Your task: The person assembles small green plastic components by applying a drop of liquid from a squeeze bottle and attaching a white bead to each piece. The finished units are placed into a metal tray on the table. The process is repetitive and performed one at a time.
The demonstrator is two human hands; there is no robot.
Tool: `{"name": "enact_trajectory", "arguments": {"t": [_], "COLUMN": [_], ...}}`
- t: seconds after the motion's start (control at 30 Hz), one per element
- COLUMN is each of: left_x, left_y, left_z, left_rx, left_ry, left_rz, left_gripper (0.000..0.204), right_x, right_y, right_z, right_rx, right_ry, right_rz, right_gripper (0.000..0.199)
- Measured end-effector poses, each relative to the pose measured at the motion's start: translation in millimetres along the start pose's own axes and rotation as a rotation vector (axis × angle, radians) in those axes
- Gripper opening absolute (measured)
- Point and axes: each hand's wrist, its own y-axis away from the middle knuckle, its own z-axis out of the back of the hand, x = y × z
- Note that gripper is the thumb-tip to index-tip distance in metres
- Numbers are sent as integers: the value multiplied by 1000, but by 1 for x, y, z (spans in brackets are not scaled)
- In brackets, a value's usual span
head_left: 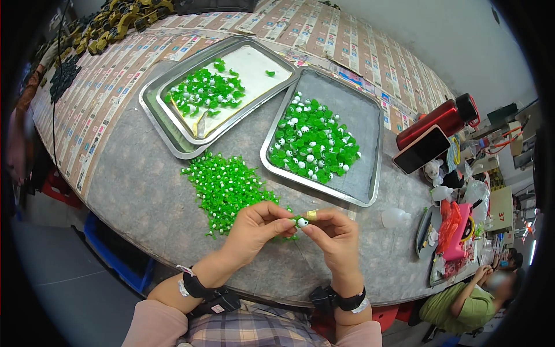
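Both hands meet just above the near edge of the table (pixel 139 191), fingertips pinched together on one small piece (pixel 302 222), a white bead with a bit of green on it. The left hand (pixel 257 225) closes its grip on the piece from the left, thumb and forefinger tight on it, and the right hand (pixel 335 234) closes on it from the right, a yellowish band (pixel 311 215) round the tip of one finger. The piece sits squarely between the two grips, no nearer one than the other; it is too small for me to tell which way its long axis runs. Just beyond the left hand lies a loose heap of green pieces (pixel 228 185) on the bare table. Farther off stand a tray of green and white pieces (pixel 370 115) and a stacked tray (pixel 151 98).
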Motion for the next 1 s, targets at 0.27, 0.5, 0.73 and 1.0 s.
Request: {"name": "enact_trajectory", "arguments": {"t": [0.27,0.5,0.73,1.0], "left_x": [-4,-4,-9,-92], "left_y": [4,1,-1,-58], "left_z": [-4,-2,-1,32], "left_rx": [-13,49,-63,-406], "left_ry": [-693,-1004,-706,-191], "left_rz": [-406,-623,-270,-593], "left_gripper": [9,11,8,29], "right_x": [0,0,-2,7], "right_y": [-1,-2,-8,0], "right_z": [4,14,11,7], "right_rx": [10,117,45,363], "right_ry": [-153,4,-21,1044], "right_rz": [-172,-220,-197,124], "right_gripper": [21,21,18,25]}}
